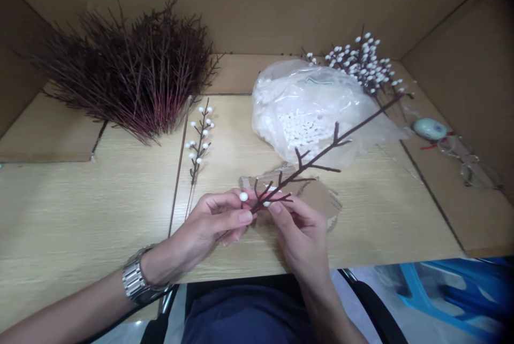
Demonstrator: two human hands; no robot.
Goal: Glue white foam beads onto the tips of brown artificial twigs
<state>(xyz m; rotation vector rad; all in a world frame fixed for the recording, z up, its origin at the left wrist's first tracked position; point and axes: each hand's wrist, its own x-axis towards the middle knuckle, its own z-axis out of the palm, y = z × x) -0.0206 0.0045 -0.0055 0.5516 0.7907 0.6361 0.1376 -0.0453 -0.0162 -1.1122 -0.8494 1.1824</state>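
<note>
My left hand [220,218], a metal watch on its wrist, pinches the lower stem of a dark brown artificial branch [317,164]. The branch slants up to the right, with bare side twigs. One white berry [243,196] sits on a twig beside my left fingertips. My right hand [299,226] is closed in a pinch at the lower twigs, with a second white berry [266,203] at its fingertips. Under my hands lies a piece of cardboard [321,199]. Left of them, a finished-looking sprig with white berries [199,140] rests on the table.
A big bundle of bare brown branches [140,66] lies at the back left. A clear plastic bag [305,114] of white berries stands at the back centre, with berried branches [361,63] behind it. A pale oval object [429,129] and glasses [468,159] lie right. Cardboard walls [305,7] surround the table.
</note>
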